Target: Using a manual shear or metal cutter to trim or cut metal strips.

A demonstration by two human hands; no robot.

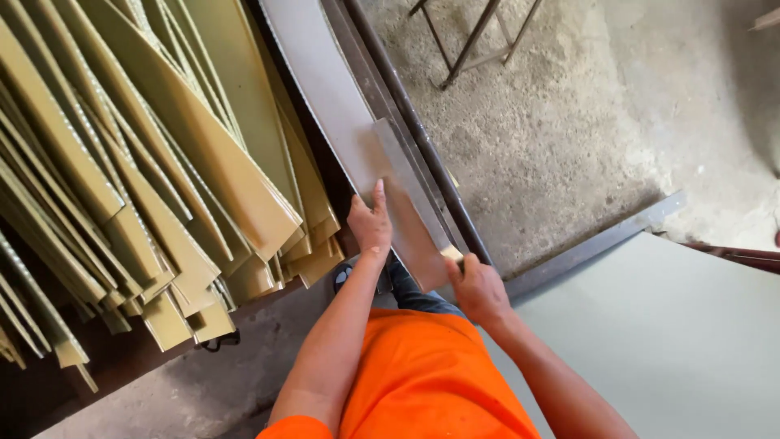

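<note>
Sheet (406,219): long thin metal strip, centre frame, near end at waist, far end running up-left along a dark rail (422,146). Left hand (370,219) flat on left edge, not clenched. Right hand (478,289) clenched on near corner. Judged stiff lengthwise but whippy, light-ish, edges sharp; hold by edges. Yellow panels (162,162) stacked left.

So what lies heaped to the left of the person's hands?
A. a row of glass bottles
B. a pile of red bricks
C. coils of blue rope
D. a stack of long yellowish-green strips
D: beside the left hand, which rests flat on a grey metal sheet, lies a stack of long yellowish-green strips.
</note>
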